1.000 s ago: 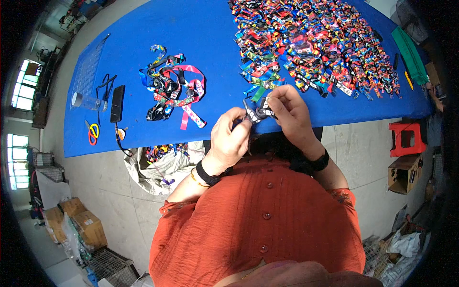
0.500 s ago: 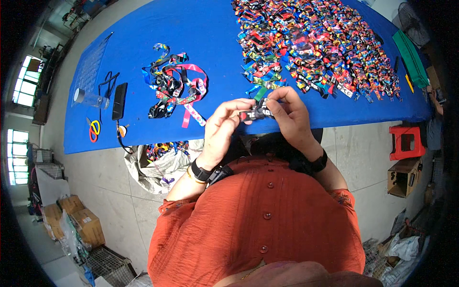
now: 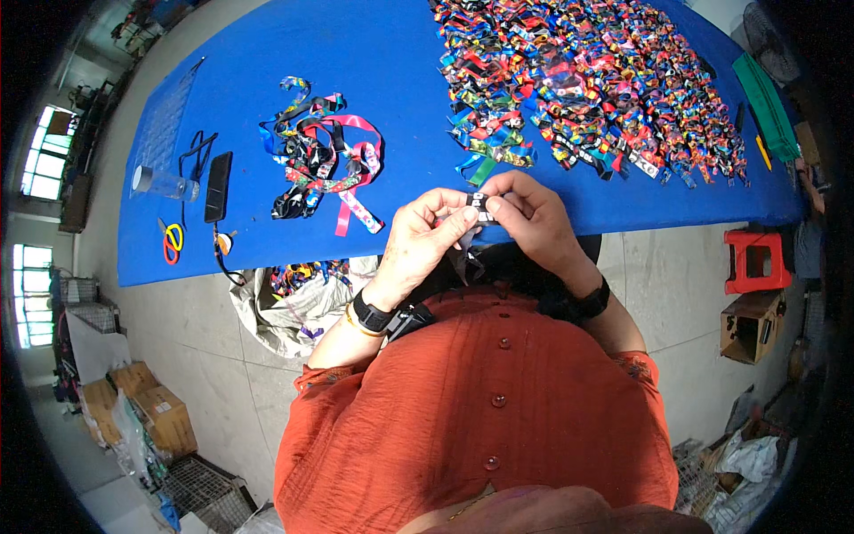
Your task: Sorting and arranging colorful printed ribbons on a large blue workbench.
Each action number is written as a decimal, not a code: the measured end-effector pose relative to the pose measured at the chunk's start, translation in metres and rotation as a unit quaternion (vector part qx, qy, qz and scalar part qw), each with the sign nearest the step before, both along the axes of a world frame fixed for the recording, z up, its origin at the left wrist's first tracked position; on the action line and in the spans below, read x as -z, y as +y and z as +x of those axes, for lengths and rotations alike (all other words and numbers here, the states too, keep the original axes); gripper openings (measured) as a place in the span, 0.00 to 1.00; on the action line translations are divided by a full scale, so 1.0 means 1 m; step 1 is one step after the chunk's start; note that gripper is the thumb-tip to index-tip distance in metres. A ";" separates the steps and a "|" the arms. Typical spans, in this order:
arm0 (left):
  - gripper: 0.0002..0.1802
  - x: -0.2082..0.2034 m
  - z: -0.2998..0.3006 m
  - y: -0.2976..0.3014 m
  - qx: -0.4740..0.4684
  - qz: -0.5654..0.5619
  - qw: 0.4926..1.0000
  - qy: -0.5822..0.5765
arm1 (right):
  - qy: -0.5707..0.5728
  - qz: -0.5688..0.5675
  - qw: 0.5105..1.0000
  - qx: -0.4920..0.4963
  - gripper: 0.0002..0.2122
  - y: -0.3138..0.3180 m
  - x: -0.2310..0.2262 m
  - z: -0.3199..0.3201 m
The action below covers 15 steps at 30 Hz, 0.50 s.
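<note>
Both left hand and right hand keep a pinching grip on one black-and-white ribbon at the near edge of the counter, apparently to steady it.

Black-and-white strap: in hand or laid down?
In hand: the left hand and right hand both pinch the black-and-white strap, its printed face showing between their fingertips.

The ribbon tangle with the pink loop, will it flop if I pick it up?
The ribbon tangle likely flops: its strips curl loosely. It's probably light, being thin ribbon. Lifting one might drag others, since they cross.
</note>
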<state>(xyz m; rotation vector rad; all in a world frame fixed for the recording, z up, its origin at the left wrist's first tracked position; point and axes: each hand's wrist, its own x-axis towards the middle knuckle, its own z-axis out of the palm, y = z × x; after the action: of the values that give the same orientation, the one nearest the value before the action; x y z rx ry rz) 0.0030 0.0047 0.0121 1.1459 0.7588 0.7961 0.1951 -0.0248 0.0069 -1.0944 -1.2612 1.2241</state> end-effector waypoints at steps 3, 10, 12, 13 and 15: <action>0.10 0.003 0.000 0.000 0.005 -0.004 1.000 0.015 | 0.006 -0.002 1.000 -0.009 0.05 0.001 0.005 0.002; 0.10 0.004 -0.001 0.001 0.019 -0.020 0.999 0.035 | -0.076 0.015 0.997 -0.023 0.04 0.000 -0.002 0.006; 0.10 0.004 -0.001 0.001 0.022 -0.027 0.999 0.036 | -0.068 -0.001 0.997 -0.029 0.03 -0.001 -0.006 0.005; 0.09 0.004 -0.001 0.000 0.026 -0.026 0.999 0.027 | -0.060 -0.016 0.997 -0.035 0.03 -0.002 -0.007 0.004; 0.09 0.002 -0.001 0.000 0.030 -0.025 0.999 0.018 | -0.083 0.006 0.996 -0.025 0.03 -0.001 -0.005 0.003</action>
<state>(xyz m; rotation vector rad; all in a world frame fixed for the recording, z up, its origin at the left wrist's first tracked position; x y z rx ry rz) 0.0024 0.0049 0.0103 1.1361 0.7670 0.7048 0.1979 -0.0262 0.0121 -1.1822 -1.4259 1.1806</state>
